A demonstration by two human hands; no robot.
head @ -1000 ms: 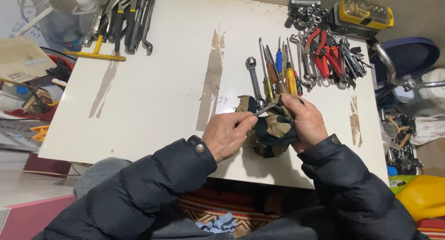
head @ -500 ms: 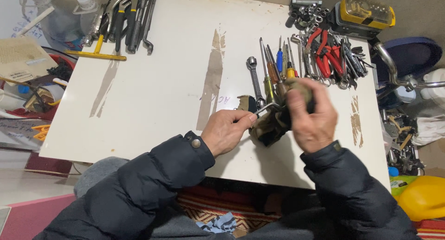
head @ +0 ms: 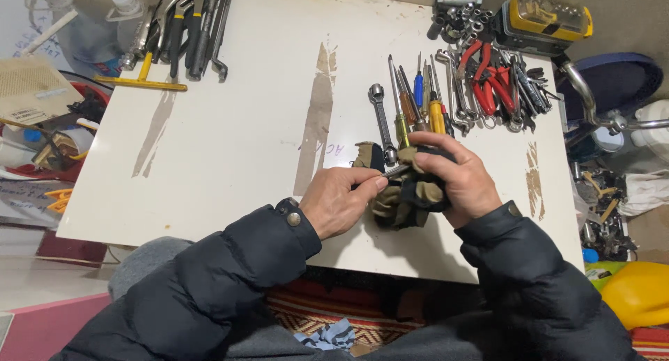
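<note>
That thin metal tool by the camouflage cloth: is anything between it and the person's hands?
Nothing visible. The left hand grips the thin metal tool directly, and the right hand wraps the camouflage cloth around its far end, so only that cloth lies between the tool and the right hand.

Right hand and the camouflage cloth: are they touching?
Touching. The head view shows the right hand wrapped over the camouflage cloth, its fingers pressed into the fabric, while the left hand holds a thin metal tool against it.

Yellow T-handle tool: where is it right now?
In the head view, the yellow T-handle tool lies at the white table's far-left edge, just below the row of dark pliers and wrenches, well away from both hands.
</note>
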